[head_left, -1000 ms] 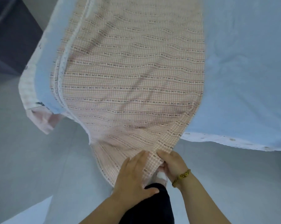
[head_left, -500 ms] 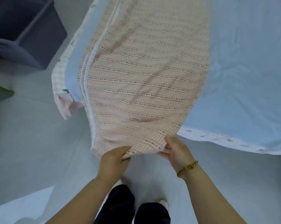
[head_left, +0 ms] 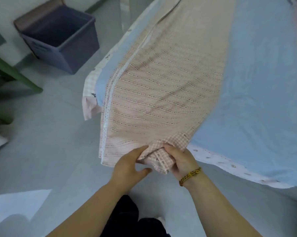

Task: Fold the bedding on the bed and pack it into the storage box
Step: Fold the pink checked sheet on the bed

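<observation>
Two hands, left hand [head_left: 127, 165] and right hand [head_left: 181, 159], grip one checked sheet [head_left: 161, 93]; one storage box [head_left: 76, 55] stands apart.

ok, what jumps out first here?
The long pink checked bedding, folded into a strip down the blue bed, dominates the centre. At its near end the left hand and right hand hold its bunched corner. An open dark storage box stands on the floor, upper left.

No readable txt, labels or nos. anywhere.

Pink checked bedding [head_left: 161, 86] folded lengthwise along bed; dark storage box [head_left: 58, 38] open on floor.
</observation>
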Demonstrator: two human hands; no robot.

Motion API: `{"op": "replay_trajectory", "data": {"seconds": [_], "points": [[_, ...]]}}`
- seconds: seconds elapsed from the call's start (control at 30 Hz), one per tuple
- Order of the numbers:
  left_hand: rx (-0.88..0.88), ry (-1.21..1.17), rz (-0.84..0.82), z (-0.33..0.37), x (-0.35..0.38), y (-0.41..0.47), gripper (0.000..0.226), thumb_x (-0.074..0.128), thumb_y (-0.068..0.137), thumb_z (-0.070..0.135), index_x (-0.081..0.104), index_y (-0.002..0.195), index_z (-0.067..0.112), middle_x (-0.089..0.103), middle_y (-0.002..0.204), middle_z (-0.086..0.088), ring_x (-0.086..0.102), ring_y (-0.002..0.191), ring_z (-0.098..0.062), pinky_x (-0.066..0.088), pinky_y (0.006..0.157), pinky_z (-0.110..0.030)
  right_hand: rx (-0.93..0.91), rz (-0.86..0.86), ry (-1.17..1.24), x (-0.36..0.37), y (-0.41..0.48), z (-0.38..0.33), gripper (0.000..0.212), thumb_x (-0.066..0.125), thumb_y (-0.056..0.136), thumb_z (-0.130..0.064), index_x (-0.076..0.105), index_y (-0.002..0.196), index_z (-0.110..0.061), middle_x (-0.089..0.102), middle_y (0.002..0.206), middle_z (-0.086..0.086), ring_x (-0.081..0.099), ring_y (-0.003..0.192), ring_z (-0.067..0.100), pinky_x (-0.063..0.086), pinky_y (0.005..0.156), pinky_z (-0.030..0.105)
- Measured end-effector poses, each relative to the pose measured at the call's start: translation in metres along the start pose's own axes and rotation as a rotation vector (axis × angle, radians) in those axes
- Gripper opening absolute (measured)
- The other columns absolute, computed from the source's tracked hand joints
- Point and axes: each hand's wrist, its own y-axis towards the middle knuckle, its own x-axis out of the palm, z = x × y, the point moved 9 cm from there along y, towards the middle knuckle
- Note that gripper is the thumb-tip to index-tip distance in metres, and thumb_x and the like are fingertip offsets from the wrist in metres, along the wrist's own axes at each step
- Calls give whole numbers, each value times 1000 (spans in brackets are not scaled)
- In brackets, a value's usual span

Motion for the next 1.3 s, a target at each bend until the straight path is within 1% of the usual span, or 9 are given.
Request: {"op": "replay_trajectory", "data": {"seconds": [0.13, 0.3, 0.5, 0.7, 0.8, 0.93, 1.0, 1.17, 1.3], "points": [[140, 263, 138, 12, 9, -2, 84, 84, 52, 28, 51, 126, 10, 61, 120, -7, 49, 110, -12, 41, 94, -42, 4, -21, 128, 3, -19, -24, 15, 48, 90, -3, 60, 81, -6, 70, 61, -2, 67, 55, 7, 54, 49, 19], [119, 308, 376, 25, -18, 17, 27, 63, 59, 4, 71, 84, 10, 72, 78, -6, 69, 74, -26, 46, 83, -52, -10, -39, 95, -5, -33, -50, 13, 53, 88, -3, 62, 79, -4, 69, 61, 1, 66, 53, 9, 54, 47, 21], [-160, 77, 353, 16, -43, 21, 24, 58, 85, -1, 65, 107, 5, 68, 95, -13, 60, 86, -32, 35, 71, -22, 23, 147, -78, -41, -33, -47, 14, 53, 85, 9, 57, 90, -3, 65, 71, 8, 63, 55, 15, 53, 47, 23], [-110, 143, 161, 29, -25, 18, 19, 66, 84, 12, 67, 103, 9, 69, 85, -13, 61, 82, -30, 36, 66, -25, -134, 491, -273, -76, -36, -55, 70, 41, 87, 7, 15, 145, -23, 48, 97, 1, 49, 67, 15, 46, 60, 20], [-57, 163, 108, 42, -17, 17, 28, 56, 78, 32, 70, 96, 14, 69, 79, -10, 61, 77, -30, 34, 62, -26, -307, 340, -446, -54, -40, -66, 88, 63, 84, -8, 7, 143, -41, 23, 131, -14, 39, 116, 10, 53, 64, 21], [55, 94, 59, 64, -9, 18, 40, 43, 63, 50, 43, 102, 39, 52, 102, 18, 49, 88, -16, 37, 68, -27, -314, -61, -760, 0, -25, -45, 78, 77, 71, -14, 36, 132, -43, 27, 142, -6, 43, 123, 10, 51, 84, 25], [48, 94, 59, 65, -8, 13, 30, 46, 67, 46, 62, 87, 29, 67, 79, -2, 56, 75, -19, 42, 66, -31, -353, -109, -893, 12, -16, -40, 72, 74, 72, -6, 43, 135, -24, 30, 143, 1, 43, 124, 11, 41, 99, 24], [42, 113, 177, 62, -28, 5, 29, 72, 75, 30, 72, 80, 2, 66, 68, -15, 48, 69, -16, 33, 54, -8, -486, -6, -1194, 18, -11, -62, 22, 63, 82, -5, 68, 104, -6, 61, 106, 12, 52, 90, 16, 34, 65, 9], [-43, 217, 225, 46, -43, 10, 20, 61, 88, 23, 69, 103, 14, 71, 90, -6, 61, 82, -17, 27, 61, -10, -581, -21, -1131, 46, -14, -78, 12, 61, 83, -2, 70, 91, -6, 61, 82, 0, 50, 74, 11, 38, 66, 11]]}}
